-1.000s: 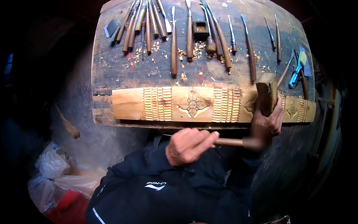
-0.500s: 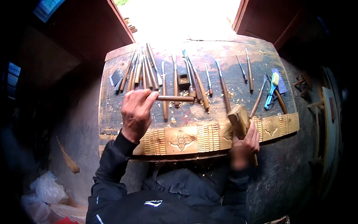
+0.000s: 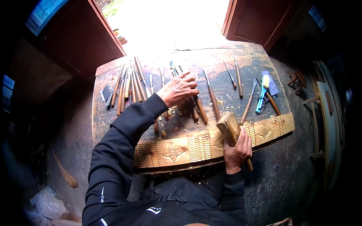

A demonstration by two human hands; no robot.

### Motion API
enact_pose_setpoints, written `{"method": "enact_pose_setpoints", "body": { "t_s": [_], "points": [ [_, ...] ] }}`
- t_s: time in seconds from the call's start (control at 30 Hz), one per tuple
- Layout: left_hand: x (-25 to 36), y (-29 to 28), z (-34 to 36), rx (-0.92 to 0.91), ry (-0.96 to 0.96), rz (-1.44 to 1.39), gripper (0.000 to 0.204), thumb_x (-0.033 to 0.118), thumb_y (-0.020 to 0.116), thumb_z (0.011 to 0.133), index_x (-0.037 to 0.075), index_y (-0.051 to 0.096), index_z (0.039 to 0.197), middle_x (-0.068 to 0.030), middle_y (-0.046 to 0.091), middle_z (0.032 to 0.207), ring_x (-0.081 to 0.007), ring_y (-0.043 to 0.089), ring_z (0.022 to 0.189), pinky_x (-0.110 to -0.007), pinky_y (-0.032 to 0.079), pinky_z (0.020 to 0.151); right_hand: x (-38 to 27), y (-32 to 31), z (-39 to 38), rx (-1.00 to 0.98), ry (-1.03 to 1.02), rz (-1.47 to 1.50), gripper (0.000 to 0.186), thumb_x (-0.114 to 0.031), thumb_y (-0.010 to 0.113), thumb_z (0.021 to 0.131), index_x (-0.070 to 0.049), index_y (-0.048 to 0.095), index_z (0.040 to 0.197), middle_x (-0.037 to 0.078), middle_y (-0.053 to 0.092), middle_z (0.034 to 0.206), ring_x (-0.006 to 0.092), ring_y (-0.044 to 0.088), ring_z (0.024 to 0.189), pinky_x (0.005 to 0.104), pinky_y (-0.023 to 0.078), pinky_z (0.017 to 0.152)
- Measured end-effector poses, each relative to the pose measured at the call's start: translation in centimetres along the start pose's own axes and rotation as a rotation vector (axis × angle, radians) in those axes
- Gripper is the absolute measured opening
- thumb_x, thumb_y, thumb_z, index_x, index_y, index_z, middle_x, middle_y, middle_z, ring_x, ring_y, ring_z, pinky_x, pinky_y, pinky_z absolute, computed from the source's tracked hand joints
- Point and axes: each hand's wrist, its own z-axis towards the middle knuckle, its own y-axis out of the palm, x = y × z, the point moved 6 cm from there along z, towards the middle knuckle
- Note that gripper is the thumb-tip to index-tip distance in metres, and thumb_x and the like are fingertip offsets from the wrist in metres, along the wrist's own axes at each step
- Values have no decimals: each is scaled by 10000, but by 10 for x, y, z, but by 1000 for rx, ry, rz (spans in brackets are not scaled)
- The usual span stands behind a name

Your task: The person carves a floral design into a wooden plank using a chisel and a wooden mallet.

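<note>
My left hand point(image 3: 179, 89) reaches over the middle group of wood-handled chisels point(image 3: 202, 111). Its fingers curl down among them, and whatever they grip is hidden beneath the hand. My right hand point(image 3: 238, 151) is wrapped around a wooden mallet point(image 3: 229, 127), whose block head points up and to the left. This hand rests by the near edge of a long carved board point(image 3: 192, 147). Rows of ridges and flower-like motifs alternate along that board. Just beyond the mallet head stands another chisel point(image 3: 212, 96) lying on the worktable.
The worn wooden worktable point(image 3: 124, 62) carries wood chips. More chisels point(image 3: 124, 90) lie at the left. A blue-handled brush point(image 3: 263, 92) lies at the right near a sheet of purplish paper point(image 3: 272, 81). A broom point(image 3: 65, 173) and a plastic bag point(image 3: 49, 203) are on the floor.
My left hand has moved forward and right, over the middle chisels. The wooden handle it held no longer shows clearly. My right hand still holds the mallet, and the view has shifted slightly.
</note>
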Motion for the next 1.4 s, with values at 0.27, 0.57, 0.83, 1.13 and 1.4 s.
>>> {"method": "enact_pose_setpoints", "body": {
  "t_s": [0.27,0.57,0.83,1.13,1.4],
  "points": [
    [-14,3,11,167,67,169,231,153,710,963,124,700,1193,-56,631,1009,-221,681,980,-365,606,828,-5,-13,12,76,31,23,667,-340,905,880,4,659,1395,184,724,1145,416,712,1040,501,585,880],
    [3,35,40,-64,147,194,64,179,652,1016,130,676,1049,-37,647,1028,-209,702,1015,-348,582,860,-4,-6,-1,30,28,52,721,-320,946,849,-3,633,1416,165,713,1172,394,712,1059,487,596,898],
    [-7,-7,21,293,-108,-131,236,19,622,1028,33,625,1263,-104,647,1112,-267,718,954,-375,623,823,-6,-13,-1,53,6,50,719,-344,932,855,-10,637,1420,173,710,1170,408,708,1062,491,592,894],
    [-19,-58,-148,1160,-868,-1239,200,170,722,1132,59,671,1290,-41,762,1029,-114,741,836,-270,605,723,-6,-6,9,54,12,53,679,-238,902,871,-18,635,1455,171,721,1203,420,713,1088,503,591,905],
    [10,-29,-154,1078,-908,-1182,144,102,699,1134,16,710,1249,-98,818,1108,-148,783,912,-300,650,833,-5,-6,1,39,25,42,676,-251,928,867,-19,648,1436,173,743,1229,420,722,1098,498,596,925]
  ]
}}
